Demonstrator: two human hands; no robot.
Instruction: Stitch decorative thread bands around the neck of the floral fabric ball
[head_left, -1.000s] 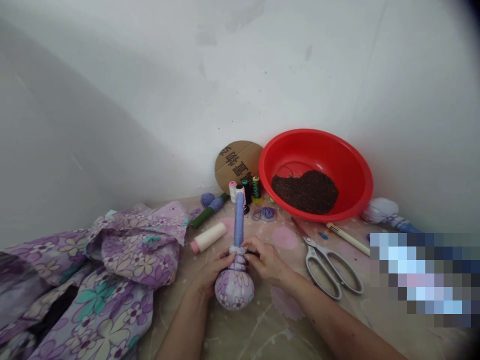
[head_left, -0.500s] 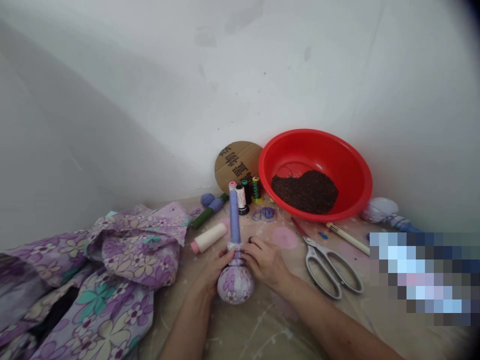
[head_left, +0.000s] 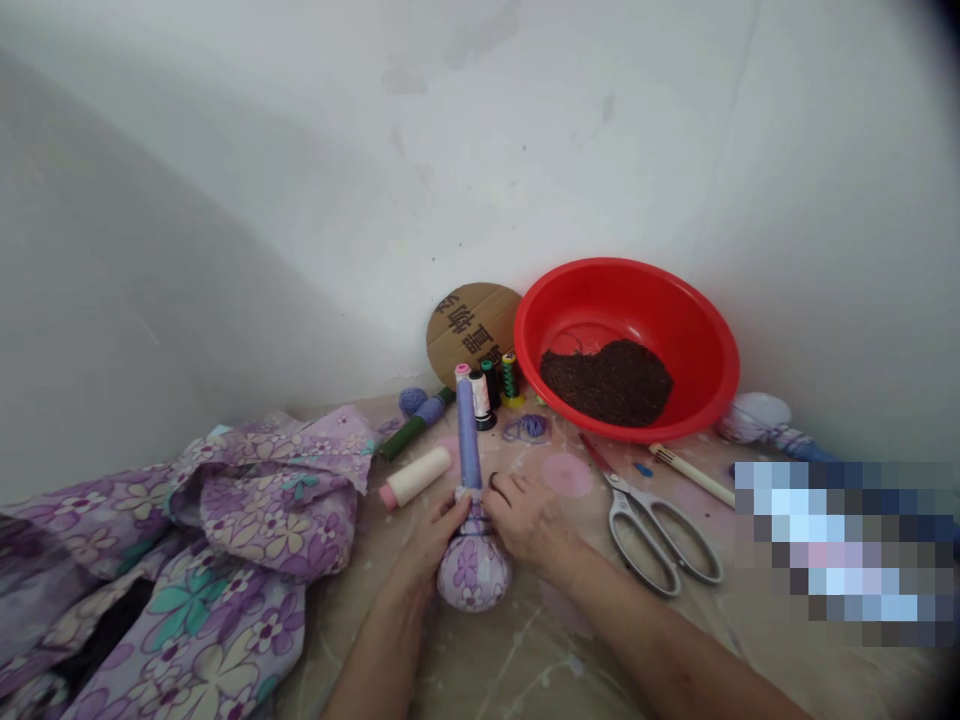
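A stick with a fabric-covered ball head [head_left: 474, 572] lies in front of me, its purple-wrapped handle [head_left: 469, 435] pointing away. The ball is covered in purple floral cloth, gathered and bound with thread at the neck. My left hand [head_left: 431, 540] grips that neck from the left, thumb on top. From the right, my right hand [head_left: 529, 520] has its fingers bent and pressed against the bound neck; a dark ring shows on one finger. Whether it also pinches thread is too small to tell. A white thread cone [head_left: 415, 478] lies left of the handle.
Floral cloth [head_left: 255, 560] is heaped at left. Metal scissors [head_left: 664, 535] and a pale stick [head_left: 694, 475] lie at right. Behind stand several thread spools [head_left: 510, 380], a cardboard disc [head_left: 465, 325] and a red basin [head_left: 705, 340] holding dark grains [head_left: 607, 385]. A pixelated patch covers the far right.
The ball head has shifted slightly right and down. My right hand's fingers have curled in closer at the neck, while my left hand keeps its grip.
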